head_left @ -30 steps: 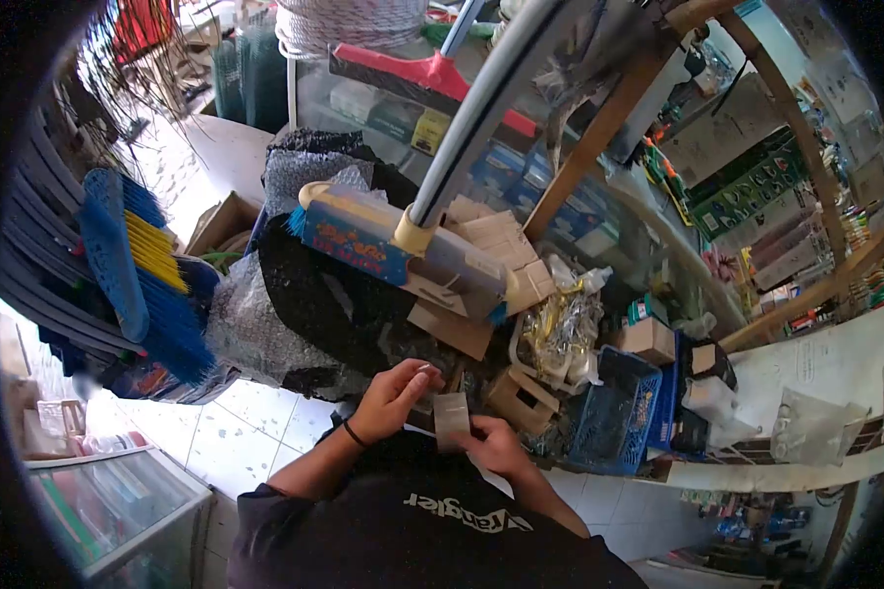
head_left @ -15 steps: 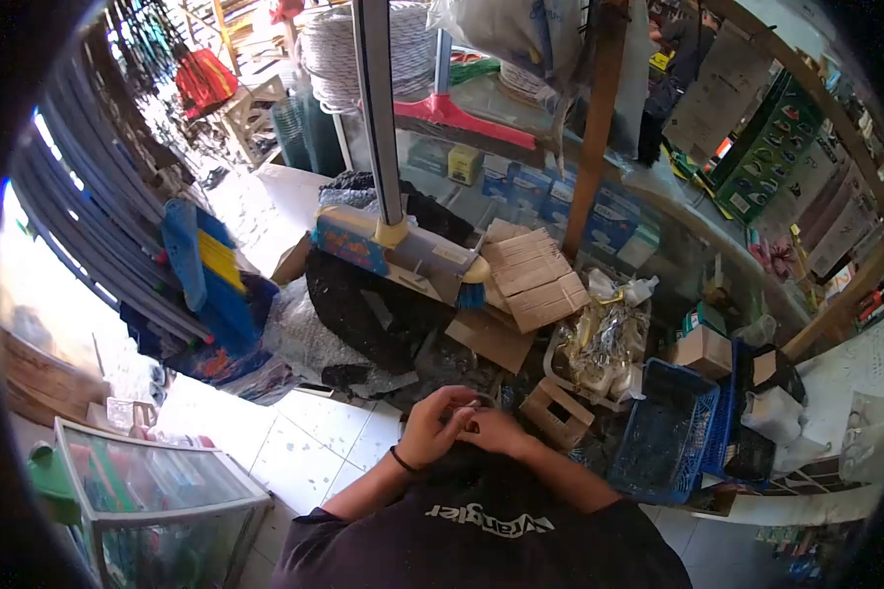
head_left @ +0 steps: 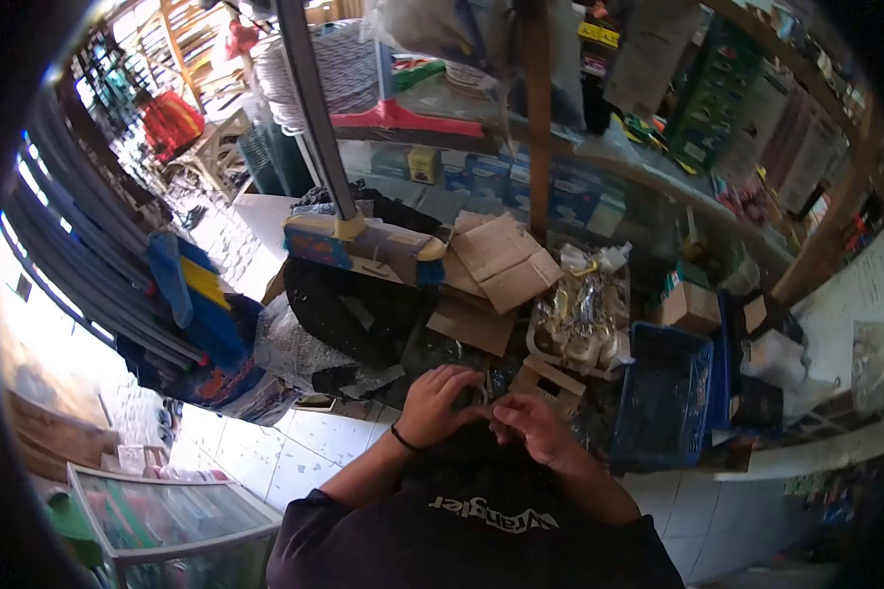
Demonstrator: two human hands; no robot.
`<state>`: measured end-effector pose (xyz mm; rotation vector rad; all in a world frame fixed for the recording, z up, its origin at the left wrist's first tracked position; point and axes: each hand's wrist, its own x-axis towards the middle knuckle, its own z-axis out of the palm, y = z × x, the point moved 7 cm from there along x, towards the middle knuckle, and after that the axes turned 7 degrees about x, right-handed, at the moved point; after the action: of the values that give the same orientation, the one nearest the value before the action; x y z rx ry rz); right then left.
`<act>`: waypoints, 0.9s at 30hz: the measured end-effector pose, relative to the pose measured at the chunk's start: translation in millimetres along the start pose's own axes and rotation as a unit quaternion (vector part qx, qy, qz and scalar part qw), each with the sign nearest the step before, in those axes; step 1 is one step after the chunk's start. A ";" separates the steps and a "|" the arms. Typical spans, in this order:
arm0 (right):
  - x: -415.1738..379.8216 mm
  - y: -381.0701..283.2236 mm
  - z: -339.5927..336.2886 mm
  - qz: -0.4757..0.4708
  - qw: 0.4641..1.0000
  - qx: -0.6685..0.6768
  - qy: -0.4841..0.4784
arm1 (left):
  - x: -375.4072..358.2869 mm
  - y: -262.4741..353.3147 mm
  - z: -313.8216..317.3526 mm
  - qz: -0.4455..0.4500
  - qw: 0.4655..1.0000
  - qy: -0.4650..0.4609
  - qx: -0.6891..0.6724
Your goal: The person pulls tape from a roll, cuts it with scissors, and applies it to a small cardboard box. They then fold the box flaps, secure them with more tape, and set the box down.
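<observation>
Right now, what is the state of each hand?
Left hand: curled, fingers bent; what it holds cannot be told.
Right hand: curled beside it; also cannot be told.

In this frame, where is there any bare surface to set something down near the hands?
Bare room: the white floor tiles between the left hand and the glass cabinet, and the white counter at far right. Crowded: ahead of both hands, where the right hand meets cardboard boxes, black netting and the blue basket.

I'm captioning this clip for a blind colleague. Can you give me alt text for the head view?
Seen from above, a person's left hand and right hand meet fingertip to fingertip over something too small to make out. Ahead lie a broom, flattened cardboard and a blue basket, below a glass counter.
</observation>
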<state>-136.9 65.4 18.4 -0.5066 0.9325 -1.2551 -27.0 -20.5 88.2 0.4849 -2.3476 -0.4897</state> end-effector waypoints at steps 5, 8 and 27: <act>-16.4 -11.6 2.5 -0.036 0.997 0.044 0.052 | 19.2 18.0 -7.4 0.108 0.994 0.010 0.033; -26.1 -19.0 3.9 -0.058 0.996 0.044 0.049 | 26.0 32.4 -11.5 0.145 0.988 0.027 0.039; -130.6 -23.9 -72.0 -0.142 0.987 0.036 0.073 | 13.4 145.4 54.4 0.168 0.977 0.063 0.117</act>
<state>-213.3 194.2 38.0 -0.5076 0.9562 -1.5956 -103.8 109.8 125.4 0.2087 -2.3108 -0.0227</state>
